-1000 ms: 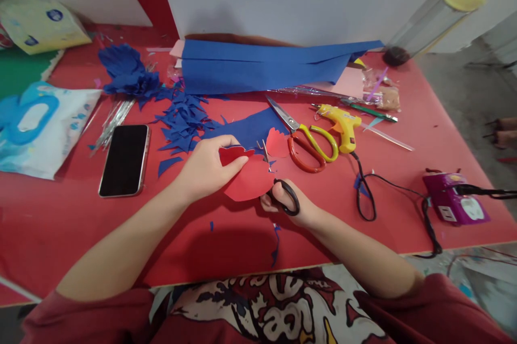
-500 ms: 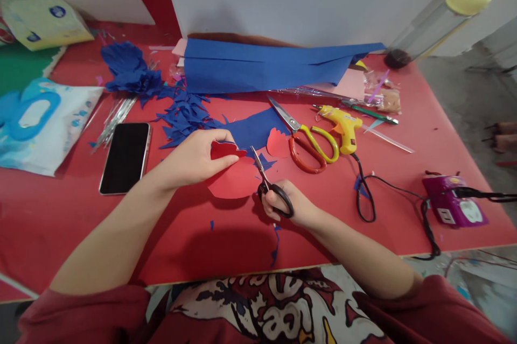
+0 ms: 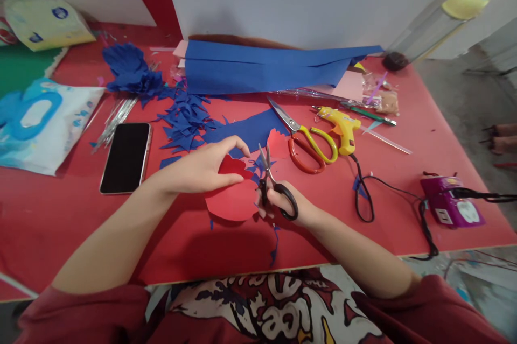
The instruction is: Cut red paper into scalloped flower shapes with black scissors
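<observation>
We record the left hand [image 3: 202,169] grasping one sheet of red paper [image 3: 232,204], thumb laid across its front, index finger lifted clear; the fingers behind it are hidden from us. Right hand [image 3: 302,205]: closed on black-handled scissors [image 3: 269,173], thumb through one loop, blades slightly parted and pointing away from the body. We place the paper between both hands, raised above the red counter [image 3: 242,258] near its front edge, top edge wavy, lower edge rounded.

Just beyond the blades we note one small red cutout [image 3: 277,144], scalloped, beside a blue strip [image 3: 254,123]. Touching these, large scissors [image 3: 294,127], one handle red, one yellow. Farther right, one yellow glue gun [image 3: 341,126], corded; then one purple box [image 3: 448,209] with black cables.

To the left we count one phone [image 3: 126,158], screen dark; a heap of blue scraps [image 3: 188,118]; a bundle of silvery sticks [image 3: 117,118]; one crumpled blue paper bunch [image 3: 131,72]; and one white-and-blue packet [image 3: 76,118].

Along the back we enter one long blue sheet [image 3: 262,67], folded, and, at the right corner, one clear, yellow-topped container [image 3: 428,32], leaning.
</observation>
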The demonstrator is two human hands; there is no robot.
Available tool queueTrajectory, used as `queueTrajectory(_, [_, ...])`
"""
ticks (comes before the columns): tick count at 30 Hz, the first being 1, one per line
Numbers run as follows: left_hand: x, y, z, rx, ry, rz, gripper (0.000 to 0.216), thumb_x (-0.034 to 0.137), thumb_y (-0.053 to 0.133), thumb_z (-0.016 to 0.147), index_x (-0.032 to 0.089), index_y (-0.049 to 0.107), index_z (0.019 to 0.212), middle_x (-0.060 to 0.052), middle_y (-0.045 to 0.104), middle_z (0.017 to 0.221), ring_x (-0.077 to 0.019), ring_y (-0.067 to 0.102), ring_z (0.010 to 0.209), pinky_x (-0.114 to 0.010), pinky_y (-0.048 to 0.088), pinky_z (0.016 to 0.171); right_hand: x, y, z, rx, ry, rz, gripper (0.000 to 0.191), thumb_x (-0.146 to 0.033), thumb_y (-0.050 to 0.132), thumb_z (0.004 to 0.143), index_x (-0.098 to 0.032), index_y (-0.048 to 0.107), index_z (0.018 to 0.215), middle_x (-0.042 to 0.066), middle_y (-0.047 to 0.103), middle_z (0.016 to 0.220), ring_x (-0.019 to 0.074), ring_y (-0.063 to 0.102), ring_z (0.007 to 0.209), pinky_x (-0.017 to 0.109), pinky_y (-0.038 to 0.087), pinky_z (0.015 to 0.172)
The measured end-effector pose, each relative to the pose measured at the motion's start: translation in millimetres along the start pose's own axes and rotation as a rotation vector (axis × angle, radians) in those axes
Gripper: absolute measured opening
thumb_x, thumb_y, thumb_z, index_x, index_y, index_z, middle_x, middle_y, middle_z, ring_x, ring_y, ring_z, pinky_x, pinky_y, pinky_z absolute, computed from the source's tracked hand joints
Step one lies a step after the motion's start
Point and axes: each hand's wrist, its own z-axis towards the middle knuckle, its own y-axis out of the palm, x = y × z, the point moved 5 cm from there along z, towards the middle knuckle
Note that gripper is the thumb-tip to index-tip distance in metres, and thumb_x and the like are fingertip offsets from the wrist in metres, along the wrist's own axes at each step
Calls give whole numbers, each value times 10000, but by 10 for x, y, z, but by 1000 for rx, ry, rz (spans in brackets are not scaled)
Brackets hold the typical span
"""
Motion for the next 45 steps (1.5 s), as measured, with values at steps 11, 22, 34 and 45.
queueTrajectory(11, [81,320,-20,-226,54,-53,300,198,539,760,235,508,1056,-36,613,1126,-208,578,984,-327,430,853,-23,9,3,140,107,-6,390,-390,760,583,-165,444,547,-82,383,427,39,307,376,189,254,373])
queueTrajectory(22, [-38,190,79,136,-139,-348,203,350,581,764,188,560,884,-32,696,832,-190,657,730,-274,513,596,-93,-222,-54,578,-64,10,303,-361,678,622,-171,463,523,-32,447,479,82,385,459,222,313,434])
queueTrajectory(34, [1,522,52,-234,-257,-865,225,336,650,741,168,577,871,-25,687,611,-161,641,449,-252,520,446,-70,-290,-92,694,-105,-46,344,-309,659,663,-192,395,475,-66,334,419,70,297,414,226,242,409])
queueTrajectory(45, [-82,221,6,-57,-257,-334,336,369,524,817,190,576,537,-34,659,461,-174,645,464,-283,534,574,-39,-269,-5,549,-107,52,297,-331,632,720,-160,515,507,-23,488,461,87,412,459,239,316,480])
